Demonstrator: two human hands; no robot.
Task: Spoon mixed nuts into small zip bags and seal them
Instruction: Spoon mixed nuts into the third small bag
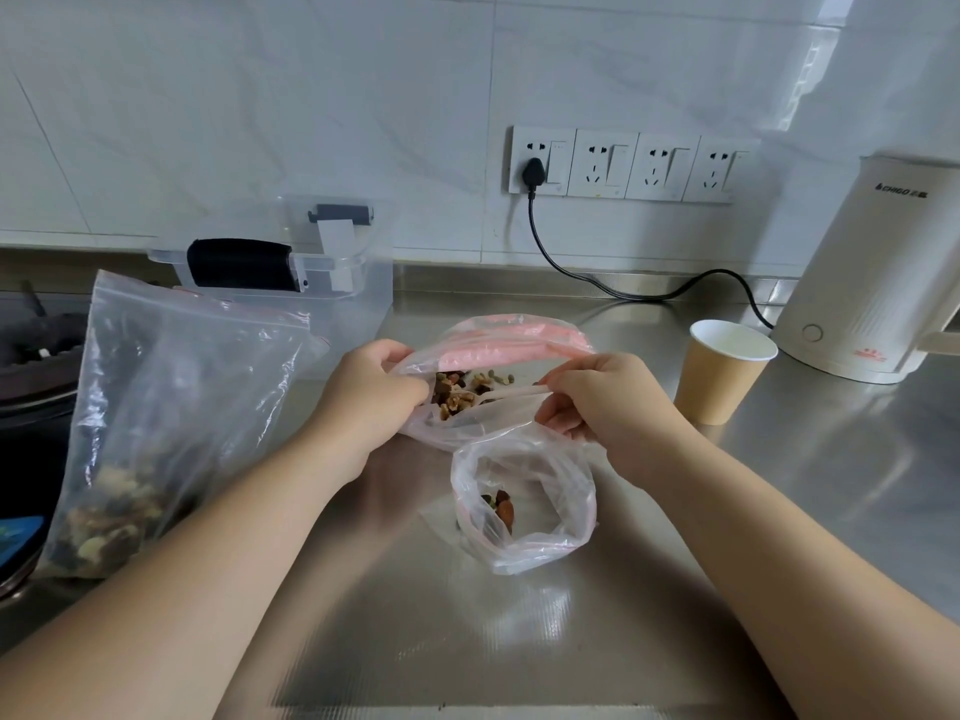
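2 hands on 1 small zip bag (467,402) at table centre: left hand (374,402) pinching left end of the mouth, right hand (608,402) pinching right end, fingers curled on the plastic at both ends. Hands apart, spread across the bag's width, mouth held between them. Pink zip strip (514,340) running left-right, so long axis of the seal lies straight across from one hand to the other, on the far side of the fingers. Mixed nuts (462,392) visible inside through the plastic, sitting toward the left hand. Mouth looks not yet closed; likely step is sealing, pressing the strip along that left-right line. Neither hand clearly nearer; each at its own end.

2nd small bag (524,506) just near of the first, standing open, few nuts at the bottom, untouched. Large zip bag (135,423) of nuts at left, upright, well apart from hands. No spoon seen.

Elsewhere: paper cup (722,376) at right, white kettle (872,272) far right, clear plastic box (291,272) far left of centre, wall sockets (623,163) with 1 black plug (535,174) in. Steel table (467,641) under all.
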